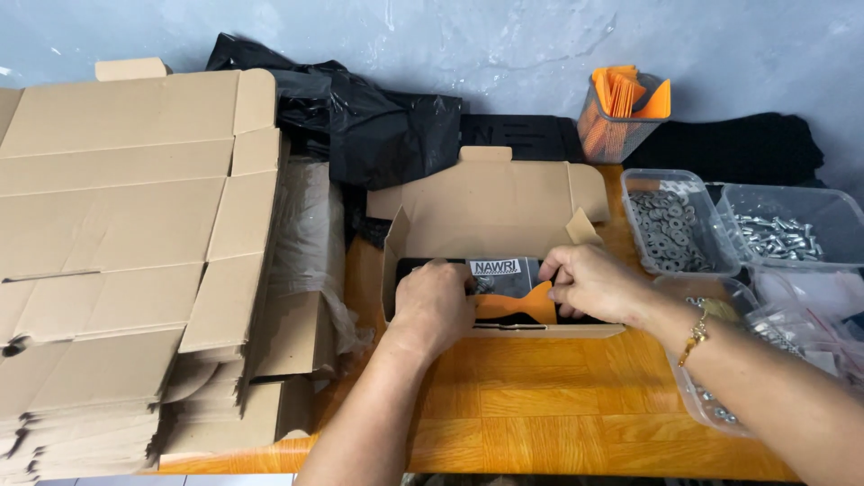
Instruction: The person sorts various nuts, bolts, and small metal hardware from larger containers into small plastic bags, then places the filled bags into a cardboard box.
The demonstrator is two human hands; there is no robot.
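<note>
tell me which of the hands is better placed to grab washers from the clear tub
Right, probably: the right hand is at the box's right end, beside the washer tub. The left hand is farther left.

Light was even and soft, moderately bright, apparently from overhead. Shadows stayed short and faint beneath the open cardboard box (490,211). Black plastic bag (360,117) left of the box showed mild sheen. Clear tubs (720,225) right of the box caught small glints. Focus was mostly sharp; slight wide-angle bend and softness towards the frame edges.
</note>
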